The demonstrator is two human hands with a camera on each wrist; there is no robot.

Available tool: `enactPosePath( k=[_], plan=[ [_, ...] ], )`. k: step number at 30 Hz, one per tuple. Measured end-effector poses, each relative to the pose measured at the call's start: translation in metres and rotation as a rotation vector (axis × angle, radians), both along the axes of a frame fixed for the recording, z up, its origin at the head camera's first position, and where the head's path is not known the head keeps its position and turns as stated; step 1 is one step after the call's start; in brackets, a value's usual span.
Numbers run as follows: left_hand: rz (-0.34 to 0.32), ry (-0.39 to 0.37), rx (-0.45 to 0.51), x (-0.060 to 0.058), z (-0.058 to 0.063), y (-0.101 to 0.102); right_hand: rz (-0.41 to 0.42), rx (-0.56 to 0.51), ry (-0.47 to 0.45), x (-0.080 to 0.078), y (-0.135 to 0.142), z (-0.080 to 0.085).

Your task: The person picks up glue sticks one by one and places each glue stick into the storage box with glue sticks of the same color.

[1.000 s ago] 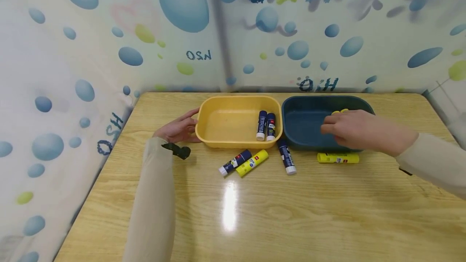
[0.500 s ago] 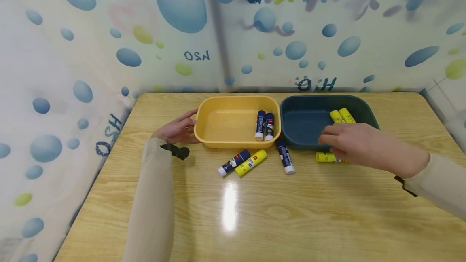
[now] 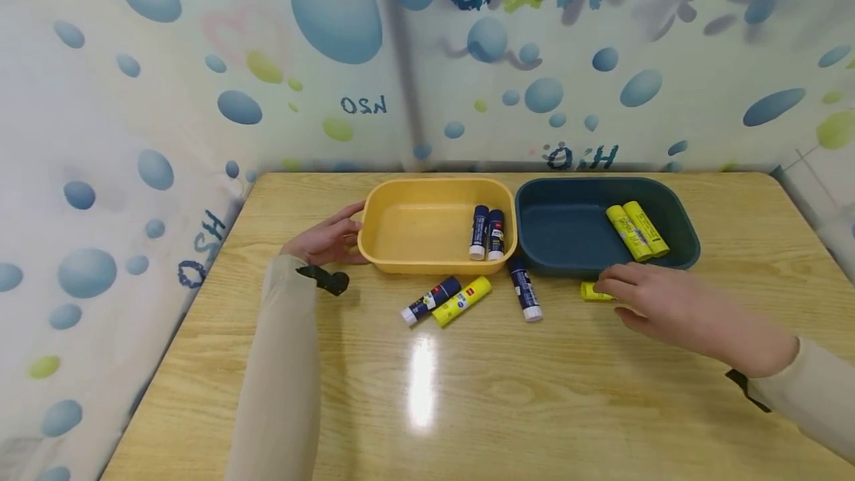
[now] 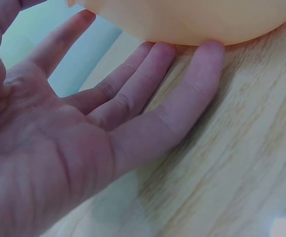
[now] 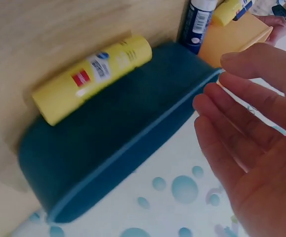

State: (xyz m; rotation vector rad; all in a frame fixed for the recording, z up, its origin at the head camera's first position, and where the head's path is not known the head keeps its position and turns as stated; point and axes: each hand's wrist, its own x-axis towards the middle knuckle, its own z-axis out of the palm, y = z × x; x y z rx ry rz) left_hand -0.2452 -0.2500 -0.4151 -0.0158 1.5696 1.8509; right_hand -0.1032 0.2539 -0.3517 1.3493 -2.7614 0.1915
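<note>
My left hand [image 3: 326,240] rests at the left end of the yellow tray [image 3: 417,232], its fingertips against the tray's side [image 4: 192,22]. Just in front of the dark blue tray [image 3: 561,232], my right hand [image 3: 681,314] hovers with loosely bent fingers and nothing in them. It overlaps a yellow glue stick [image 3: 591,291] in the head view; the right wrist view shows that yellow glue stick [image 5: 93,79] whole, lying along the blue tray's outer wall. Two yellow glue sticks [image 3: 637,230] lie in the blue tray, and two navy glue sticks [image 3: 479,232] in the yellow one.
In front of the yellow tray, a navy glue stick [image 3: 430,300] and a yellow glue stick [image 3: 462,301] lie side by side. Another navy glue stick [image 3: 525,292] lies below where the trays meet. A bubble-patterned curtain [image 3: 427,58] hangs behind the wooden table [image 3: 508,399].
My right hand has come out from over the blue tray, moving toward the front and down to the yellow glue stick. Its two yellow glue sticks now show fully. My left hand stays put.
</note>
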Motion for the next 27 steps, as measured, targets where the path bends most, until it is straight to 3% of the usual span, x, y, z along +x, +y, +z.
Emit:
enactPosePath(
  k=[16, 27],
  plan=[
    [-0.010, 0.003, 0.002, 0.000, 0.001, -0.001, -0.168, 0.023, -0.092, 0.009, 0.013, -0.030],
    [-0.004, -0.001, 0.003, 0.000, 0.001, 0.001, -0.168, 0.010, -0.036, 0.008, 0.020, -0.043]
  ],
)
